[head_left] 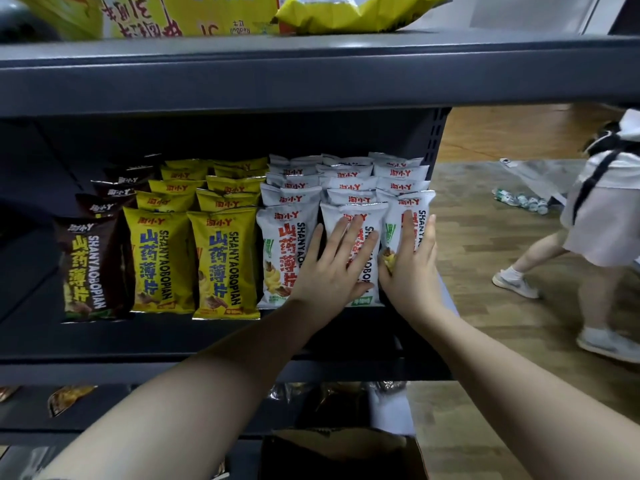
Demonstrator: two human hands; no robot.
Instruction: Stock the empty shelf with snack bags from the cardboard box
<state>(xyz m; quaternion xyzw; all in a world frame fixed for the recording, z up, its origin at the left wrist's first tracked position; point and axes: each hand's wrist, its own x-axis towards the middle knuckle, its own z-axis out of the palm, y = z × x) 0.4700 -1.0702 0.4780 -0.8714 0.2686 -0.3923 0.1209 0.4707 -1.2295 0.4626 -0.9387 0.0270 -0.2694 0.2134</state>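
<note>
**Grey steel shelf, white bags under both hands**

Dark grey metal makes up the shelving unit, whose middle shelf carries rows of snack bags standing upright, front to back. From nine o'clock toward three o'clock the rows run brown bags, two columns of yellow bags, then three columns of white bags reaching the perforated upright at the shelf's right end.

The left hand lies flat, fingers straight and spread, pressing on the face of the front white bag in the middle white column. The right hand, just at its three o'clock side, rests with straight fingers on the front and outer edge of the rightmost white bag. Neither hand curls round anything.

At twelve o'clock the top shelf holds large yellow packages. At six o'clock an open cardboard box sits low in front of the unit, its inside too dark to read. More packets show dimly on the lower shelf at seven o'clock.

Wood-pattern flooring fills the room at three o'clock, where another person in white shoes stands near a clear plastic bag and small bottles lying on the floor.
</note>
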